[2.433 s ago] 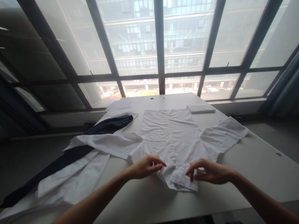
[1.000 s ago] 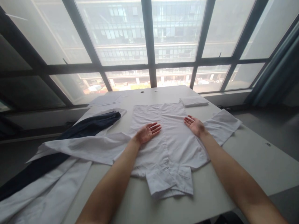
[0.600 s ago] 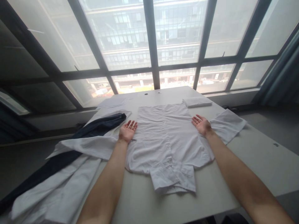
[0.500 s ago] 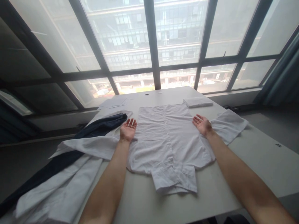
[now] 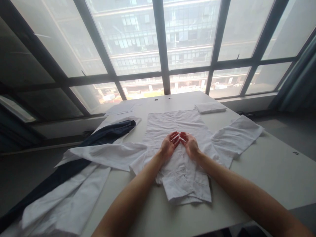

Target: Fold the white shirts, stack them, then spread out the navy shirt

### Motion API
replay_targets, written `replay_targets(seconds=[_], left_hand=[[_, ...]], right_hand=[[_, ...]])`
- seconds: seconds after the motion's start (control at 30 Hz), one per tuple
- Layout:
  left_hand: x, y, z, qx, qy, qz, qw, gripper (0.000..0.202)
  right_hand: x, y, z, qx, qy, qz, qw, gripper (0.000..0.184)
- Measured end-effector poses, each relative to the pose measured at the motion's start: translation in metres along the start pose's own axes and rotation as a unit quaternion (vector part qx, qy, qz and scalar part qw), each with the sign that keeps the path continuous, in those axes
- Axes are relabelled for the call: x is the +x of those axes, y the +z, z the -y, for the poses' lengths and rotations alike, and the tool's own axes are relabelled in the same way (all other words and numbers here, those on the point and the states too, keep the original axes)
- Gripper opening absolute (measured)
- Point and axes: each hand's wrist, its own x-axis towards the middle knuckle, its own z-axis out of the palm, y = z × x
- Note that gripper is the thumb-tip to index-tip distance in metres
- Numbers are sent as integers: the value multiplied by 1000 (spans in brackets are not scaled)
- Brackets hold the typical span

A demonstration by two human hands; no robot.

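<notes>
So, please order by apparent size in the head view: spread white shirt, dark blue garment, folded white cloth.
Spread white shirt
Dark blue garment, partly covered
Folded white cloth, farthest, so true size unsure

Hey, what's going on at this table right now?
A person has a white shirt spread flat on the table, sleeves out to the sides, collar nearest them. The left hand and right hand lie open side by side on its middle, gripping nothing. A dark garment and more white clothing lie to the left; a folded white piece sits farther back.
</notes>
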Motion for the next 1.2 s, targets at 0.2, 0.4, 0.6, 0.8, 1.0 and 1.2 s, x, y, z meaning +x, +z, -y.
replay_targets(seconds=[0.2,0.4,0.6,0.8,1.0,1.2], left_hand=[[-2,-8,-13,-20,-7,-10,1000,22],[0,-8,-9,-3,-2,-28,1000,24],[-1,-5,-10,6,-7,-32,999,25],[-2,-4,-9,12,-2,-33,999,27],[1,-4,-9,15,-7,-29,999,30],[1,-7,-10,2,-14,-34,999,28]], right_hand=[[-3,-22,9,24,-25,7,999,22],[-7,-73,43,1,-39,-19,999,20],[1,-127,77,24,-58,-136,989,27],[-19,-121,82,-191,-206,-144,949,29],[-67,-56,57,-56,-64,76,993,42],[-76,-70,56,124,144,27,981,39]])
